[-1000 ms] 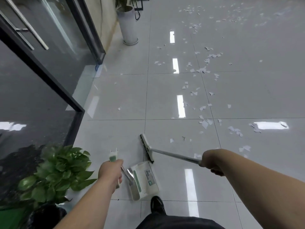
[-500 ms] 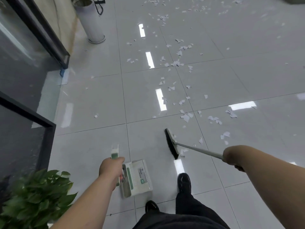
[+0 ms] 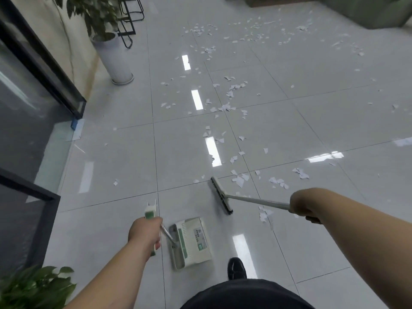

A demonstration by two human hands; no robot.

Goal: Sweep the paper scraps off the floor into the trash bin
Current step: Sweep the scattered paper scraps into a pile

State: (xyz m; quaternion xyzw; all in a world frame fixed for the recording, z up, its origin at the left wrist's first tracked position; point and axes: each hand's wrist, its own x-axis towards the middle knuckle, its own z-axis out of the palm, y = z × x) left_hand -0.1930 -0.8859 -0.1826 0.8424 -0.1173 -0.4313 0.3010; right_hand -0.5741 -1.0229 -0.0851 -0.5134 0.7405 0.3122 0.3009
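Head view: your left hand [image 3: 145,231] has its grip closed on the dustpan [image 3: 191,241] handle, pan on the floor near your shoe [image 3: 236,267]. Your right hand [image 3: 301,207] grips the broom [image 3: 220,198] shaft; its head sits just beside scraps [image 3: 239,180] scattered ahead.

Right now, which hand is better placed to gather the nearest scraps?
The right hand. It grips the broom, whose head sits on the floor beside the nearest paper scraps. The left hand holds the dustpan, which sits farther from them.
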